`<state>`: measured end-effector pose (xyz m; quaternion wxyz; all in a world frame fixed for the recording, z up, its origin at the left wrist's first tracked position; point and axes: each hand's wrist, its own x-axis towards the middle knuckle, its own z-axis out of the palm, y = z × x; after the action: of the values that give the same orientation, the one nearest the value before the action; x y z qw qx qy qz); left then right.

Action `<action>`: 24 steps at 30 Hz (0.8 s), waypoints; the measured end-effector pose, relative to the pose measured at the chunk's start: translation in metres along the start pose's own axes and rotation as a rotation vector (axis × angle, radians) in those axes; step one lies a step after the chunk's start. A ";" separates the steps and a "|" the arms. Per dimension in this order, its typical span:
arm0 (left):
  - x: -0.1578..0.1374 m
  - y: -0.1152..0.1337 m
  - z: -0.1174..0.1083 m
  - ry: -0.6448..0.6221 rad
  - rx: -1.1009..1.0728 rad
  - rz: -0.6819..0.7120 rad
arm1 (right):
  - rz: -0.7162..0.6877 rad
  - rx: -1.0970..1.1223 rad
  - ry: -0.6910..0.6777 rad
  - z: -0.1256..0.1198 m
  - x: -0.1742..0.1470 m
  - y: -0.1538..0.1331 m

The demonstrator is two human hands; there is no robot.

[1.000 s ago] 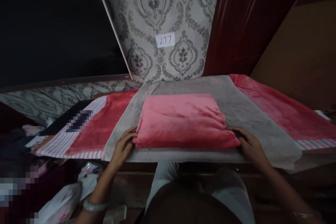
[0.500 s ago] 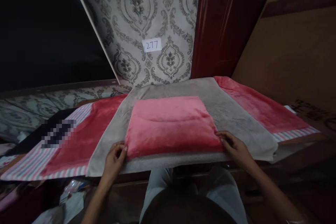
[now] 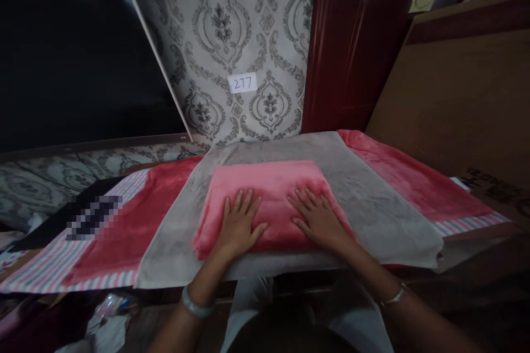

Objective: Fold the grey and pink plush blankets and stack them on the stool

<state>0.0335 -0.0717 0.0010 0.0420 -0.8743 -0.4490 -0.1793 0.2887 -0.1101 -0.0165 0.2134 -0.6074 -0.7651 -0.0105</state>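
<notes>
Both the left hand (image 3: 240,229) and the right hand (image 3: 321,220) lie flat on a folded pink blanket (image 3: 265,175), apart from each other, fingers spread and clamped on nothing. The blanket sits on a gray cloth (image 3: 381,204), toward its front edge. Red cloth (image 3: 414,176) with a striped border shows beyond the gray one. A card (image 3: 242,83) reading 277 is on the patterned wall (image 3: 221,25).
</notes>
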 end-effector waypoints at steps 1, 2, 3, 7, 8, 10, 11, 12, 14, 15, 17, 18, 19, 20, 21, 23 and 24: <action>-0.003 -0.001 0.011 -0.023 0.014 -0.003 | 0.007 -0.016 -0.022 0.008 -0.004 0.001; -0.007 -0.004 0.020 -0.034 0.023 -0.008 | 0.014 -0.024 -0.032 0.015 -0.008 0.003; -0.010 -0.006 0.026 -0.035 0.027 -0.014 | 0.018 -0.029 -0.036 0.019 -0.011 0.005; -0.011 -0.010 0.020 -0.103 0.016 -0.019 | 0.024 -0.017 -0.065 0.017 -0.011 0.011; -0.007 -0.010 0.013 -0.134 0.015 -0.024 | 0.019 -0.010 -0.070 0.013 -0.006 0.011; 0.005 -0.011 -0.004 -0.172 0.033 -0.047 | 0.010 -0.015 -0.056 0.005 0.010 0.013; 0.012 -0.013 -0.011 -0.174 0.054 -0.069 | 0.015 -0.030 -0.040 0.001 0.020 0.015; 0.018 -0.017 -0.017 -0.169 0.083 -0.097 | 0.034 -0.052 -0.022 -0.001 0.029 0.018; 0.026 -0.027 -0.022 -0.173 0.144 -0.187 | 0.102 -0.100 -0.002 -0.001 0.046 0.025; 0.027 -0.033 -0.022 -0.188 0.164 -0.247 | 0.141 -0.116 -0.005 0.002 0.052 0.030; 0.026 -0.046 -0.015 -0.207 0.171 -0.355 | 0.189 -0.124 -0.018 0.011 0.058 0.040; 0.023 -0.051 -0.010 -0.206 0.162 -0.390 | 0.200 -0.120 -0.021 0.017 0.058 0.044; 0.020 -0.055 -0.005 -0.194 0.150 -0.409 | 0.205 -0.112 -0.021 0.023 0.057 0.048; 0.018 -0.058 -0.001 -0.174 0.142 -0.414 | 0.209 -0.105 -0.017 0.028 0.055 0.051; 0.015 -0.060 0.003 -0.153 0.137 -0.413 | 0.212 -0.099 -0.012 0.033 0.054 0.054; 0.013 -0.061 0.007 -0.137 0.129 -0.415 | 0.218 -0.094 -0.004 0.038 0.051 0.056; 0.012 -0.061 0.007 -0.138 0.125 -0.418 | 0.219 -0.092 -0.003 0.039 0.050 0.057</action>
<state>-0.0067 -0.0243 -0.0069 0.0271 -0.7681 -0.6325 -0.0956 0.3211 -0.0380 -0.0490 0.1840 -0.6966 -0.6931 -0.0216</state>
